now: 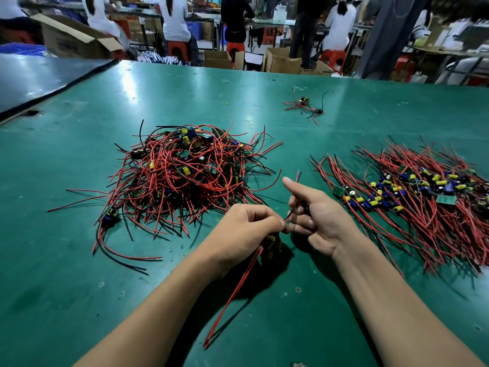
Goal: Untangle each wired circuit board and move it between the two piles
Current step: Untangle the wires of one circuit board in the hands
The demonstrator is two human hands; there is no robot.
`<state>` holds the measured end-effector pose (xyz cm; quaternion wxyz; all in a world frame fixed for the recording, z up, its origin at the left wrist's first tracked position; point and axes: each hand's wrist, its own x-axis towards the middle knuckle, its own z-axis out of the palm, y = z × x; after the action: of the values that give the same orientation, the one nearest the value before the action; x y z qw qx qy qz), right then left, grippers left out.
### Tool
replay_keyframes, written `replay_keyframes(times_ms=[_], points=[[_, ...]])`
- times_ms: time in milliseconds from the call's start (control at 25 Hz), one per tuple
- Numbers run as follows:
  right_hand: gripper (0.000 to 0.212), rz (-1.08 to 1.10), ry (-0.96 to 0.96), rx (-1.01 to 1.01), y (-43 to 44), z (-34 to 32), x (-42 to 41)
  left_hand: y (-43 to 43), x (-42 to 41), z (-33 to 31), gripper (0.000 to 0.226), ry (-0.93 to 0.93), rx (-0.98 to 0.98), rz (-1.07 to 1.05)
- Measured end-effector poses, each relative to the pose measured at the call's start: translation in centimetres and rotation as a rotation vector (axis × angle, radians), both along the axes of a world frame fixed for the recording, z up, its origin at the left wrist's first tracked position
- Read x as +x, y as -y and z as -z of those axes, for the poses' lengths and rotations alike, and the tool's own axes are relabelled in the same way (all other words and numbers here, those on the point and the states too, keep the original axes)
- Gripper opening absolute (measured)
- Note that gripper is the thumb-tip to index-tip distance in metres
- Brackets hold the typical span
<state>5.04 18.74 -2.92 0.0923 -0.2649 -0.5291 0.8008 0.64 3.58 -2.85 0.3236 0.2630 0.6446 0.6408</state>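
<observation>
On the green table (79, 300), a tangled pile (182, 176) of small circuit boards with red and black wires lies at centre left. A second pile (412, 197), its wires combed straight, lies at the right. Between the two, my left hand (246, 234) grips one circuit board (271, 241) with a yellow part; two red wires (232, 295) hang from it toward me. My right hand (315, 215) pinches the board's other red and black wire pair (296, 192), which sticks up past the thumb.
A few loose wired boards (304, 104) lie far back on the table, with a small yellow ring (225, 103) to their left. A dark mat (39, 78) covers the far left corner. Beyond the table's far edge are cardboard boxes, red stools and several people.
</observation>
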Motion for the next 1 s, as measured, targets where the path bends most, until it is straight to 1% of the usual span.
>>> replay_keyframes(times_ms=[40, 120, 200, 280, 320, 400, 560, 640, 760, 840, 920, 1000], points=[[0.041, -0.014, 0.013, 0.072, 0.1, 0.0, 0.1, -0.1, 0.1, 0.1, 0.014, -0.017, -0.006, -0.016], [0.043, -0.049, -0.003, 0.154, 0.4, 0.2, 0.2, -0.1, 0.2, 0.2, 0.015, -0.038, -0.005, -0.030], [0.042, -0.086, -0.046, 0.189, 0.7, 0.3, 0.4, -0.1, 0.3, 0.2, 0.021, -0.017, 0.011, -0.029], [0.038, -0.163, -0.092, 0.181, 1.0, 0.2, 0.7, -0.2, 0.3, 0.3, 0.023, 0.037, 0.030, -0.070], [0.037, -0.216, -0.110, 0.175, 1.2, 0.1, 0.8, -0.2, 0.3, 0.4, 0.024, 0.041, 0.037, -0.101], [0.035, -0.268, -0.112, 0.231, 1.1, 0.0, 0.9, -0.2, 0.3, 0.5, 0.025, 0.002, 0.040, -0.139], [0.034, -0.142, -0.058, 0.391, 0.0, 0.0, 0.9, 0.2, 0.1, 0.3, 0.024, -0.056, 0.012, -0.070], [0.034, -0.079, -0.061, 0.434, -0.7, 0.1, 1.0, 0.3, 0.1, 0.1, 0.022, -0.072, -0.002, -0.028], [0.038, 0.015, -0.090, 0.396, -1.1, 0.2, 1.0, 0.5, 0.0, -0.1, 0.021, -0.106, -0.031, 0.020], [0.043, 0.085, -0.073, 0.342, -1.1, 0.2, 0.7, 0.5, 0.1, 0.0, 0.022, -0.158, -0.065, 0.035], [0.051, 0.138, -0.020, 0.227, -1.1, 0.1, 0.5, 0.3, 0.2, 0.0, 0.021, -0.264, -0.117, 0.031], [0.052, 0.137, 0.032, 0.088, -1.2, -0.2, 0.4, 0.0, 0.4, 0.2, 0.019, -0.430, -0.188, 0.025]])
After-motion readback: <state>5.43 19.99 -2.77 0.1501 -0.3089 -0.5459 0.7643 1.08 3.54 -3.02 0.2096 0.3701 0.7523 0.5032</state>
